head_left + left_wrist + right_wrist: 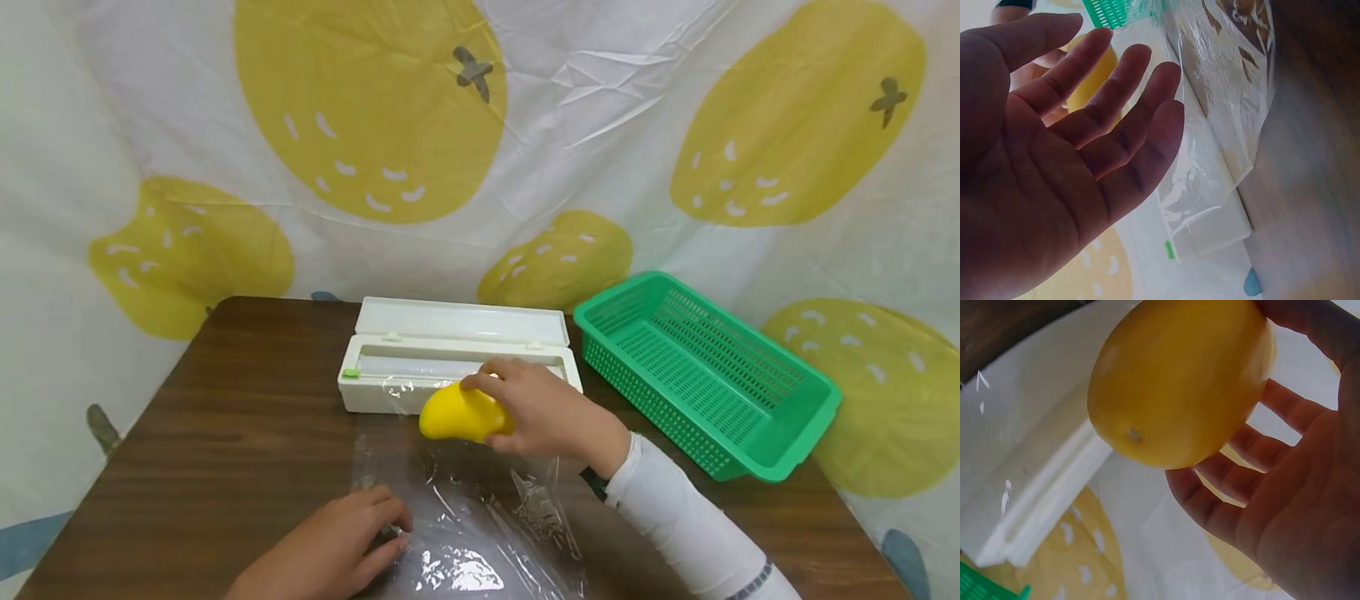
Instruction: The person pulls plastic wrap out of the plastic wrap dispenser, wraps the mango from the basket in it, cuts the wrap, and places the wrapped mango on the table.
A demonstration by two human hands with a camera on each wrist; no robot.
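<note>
We see the right hand [536, 408] gripping a yellow fruit [456, 414] above clear film [450, 517], which runs toward us from the white dispenser [461, 347] by the table's [247, 417] far edge. The left hand [341, 537], fingers loosely bent, is free; we can't quite tell whether it touches the film. A green basket [690, 379] fills the far right corner.

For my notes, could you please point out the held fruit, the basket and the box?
Held fruit [456, 414], head view: rounded side.
Basket [652, 397], head view: long near wall.
Box [461, 323], head view: open lid.
</note>
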